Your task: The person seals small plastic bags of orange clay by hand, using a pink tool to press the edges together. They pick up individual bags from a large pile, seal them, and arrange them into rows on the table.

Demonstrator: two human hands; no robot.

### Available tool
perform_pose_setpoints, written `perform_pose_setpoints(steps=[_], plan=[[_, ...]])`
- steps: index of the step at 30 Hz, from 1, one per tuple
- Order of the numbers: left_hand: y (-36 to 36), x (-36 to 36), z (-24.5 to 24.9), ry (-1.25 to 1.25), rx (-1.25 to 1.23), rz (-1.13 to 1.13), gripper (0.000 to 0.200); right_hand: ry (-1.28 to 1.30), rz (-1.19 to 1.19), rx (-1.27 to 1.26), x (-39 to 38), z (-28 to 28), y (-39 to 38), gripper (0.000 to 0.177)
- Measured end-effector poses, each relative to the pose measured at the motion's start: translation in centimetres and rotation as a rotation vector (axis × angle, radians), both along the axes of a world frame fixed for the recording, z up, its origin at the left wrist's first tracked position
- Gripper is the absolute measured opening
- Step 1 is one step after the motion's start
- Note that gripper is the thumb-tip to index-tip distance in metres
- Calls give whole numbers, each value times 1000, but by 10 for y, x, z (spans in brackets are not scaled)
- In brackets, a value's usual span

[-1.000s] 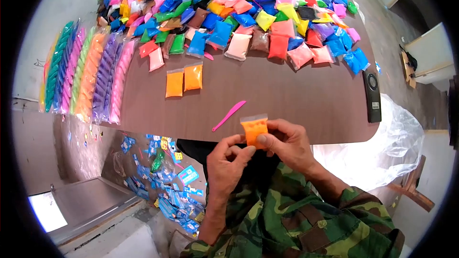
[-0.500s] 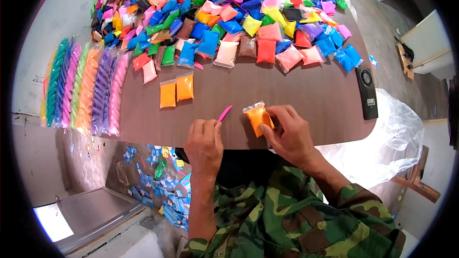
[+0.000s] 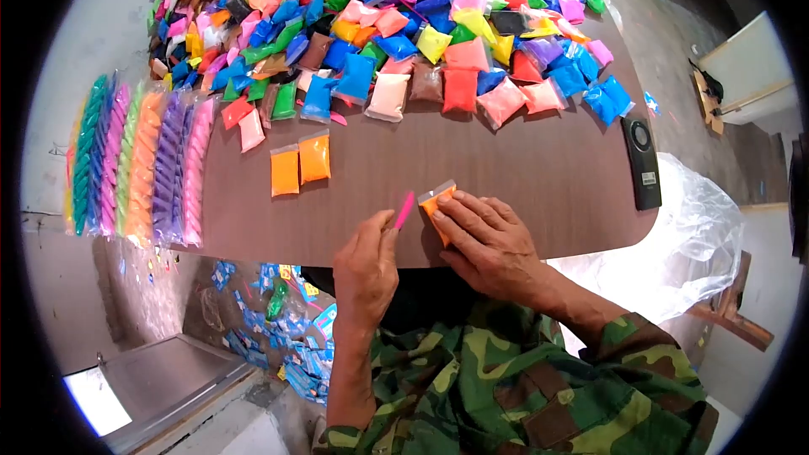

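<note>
My left hand [image 3: 366, 265], near the front edge of the table, is closed around a slim pink plastic knife [image 3: 404, 210], its blade pointing up and away from me. My right hand [image 3: 489, 240] lies flat over a small clear packet of orange clay [image 3: 434, 200], fingers stretched out and pressing on it. Only the packet's top edge and left side show; the rest is under my fingers. Further left, two more orange packets [image 3: 300, 167] lie side by side on the brown table [image 3: 371, 168].
A big heap of packets in many colours [image 3: 388, 34] covers the far half of the table. Twisted coloured sticks in clear bags [image 3: 143, 160] line the left edge. A black device [image 3: 643, 164] lies at the right edge. Blue wrappers [image 3: 295, 345] litter the floor.
My right hand has gone from holding the orange packet up by its side to lying flat on top of it. The left hand keeps the pink knife, now tilted more upright.
</note>
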State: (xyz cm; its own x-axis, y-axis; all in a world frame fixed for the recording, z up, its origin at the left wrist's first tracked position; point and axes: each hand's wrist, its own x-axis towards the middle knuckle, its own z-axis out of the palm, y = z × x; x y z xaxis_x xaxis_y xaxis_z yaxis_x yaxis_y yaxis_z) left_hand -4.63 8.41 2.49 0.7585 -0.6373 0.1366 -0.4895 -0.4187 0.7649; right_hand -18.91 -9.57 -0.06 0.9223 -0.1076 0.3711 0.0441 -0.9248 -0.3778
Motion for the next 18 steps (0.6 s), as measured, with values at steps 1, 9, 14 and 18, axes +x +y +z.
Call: perform_pose_setpoints(steps=[1,9,14,18], plan=[[-1,1,1,-37,26,-27,14,-7,-1,0,1,0,0,58],[-8,3,6,-113,181,-46,12,-116,-34,175,0,5,0,56],[-12,2,8,30,30,-32,10,-208,-8,125,-3,-10,-3,49],[-21,-3,6,-10,-20,-146,12,-197,7,116,-1,-11,-3,41]])
